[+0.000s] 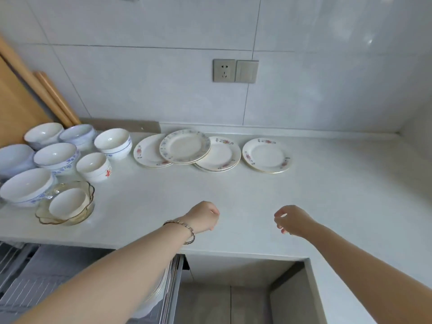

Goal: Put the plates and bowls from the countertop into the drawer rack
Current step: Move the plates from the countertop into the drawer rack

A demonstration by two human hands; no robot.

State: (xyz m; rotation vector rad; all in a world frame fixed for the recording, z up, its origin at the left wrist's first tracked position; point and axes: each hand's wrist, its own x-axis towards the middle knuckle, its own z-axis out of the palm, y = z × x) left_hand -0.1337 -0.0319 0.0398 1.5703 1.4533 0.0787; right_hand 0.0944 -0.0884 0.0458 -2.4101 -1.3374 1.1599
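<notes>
Stretching pale and glossy from left to right, the countertop [327, 195] meets a grey tiled wall [163, 90], where a socket [224, 70] and a switch [246, 71] sit side by side above the plates [184, 146]. Boards [16, 106] lean in the left corner. Bowls [112, 142] crowd the left end, some stacked, and a glass bowl [44, 213] near the front edge holds a small white one. The plates lie along the back in overlapping piles, with a lone plate [266, 155] just to their right. A wide stretch of counter runs from the plates to the front edge and on toward the right wall. Below the edge at left, the drawer rack [174, 288] stands pulled out, with dishes upright at its right side, partly hidden by the left forearm. Both hands hover over the front strip, apart from each other and well short of the plates. The left hand [203, 216], a bracelet [187, 229] at its wrist, has loosely curled fingers and holds nothing; the right hand [292, 220] likewise curls loosely around nothing.
</notes>
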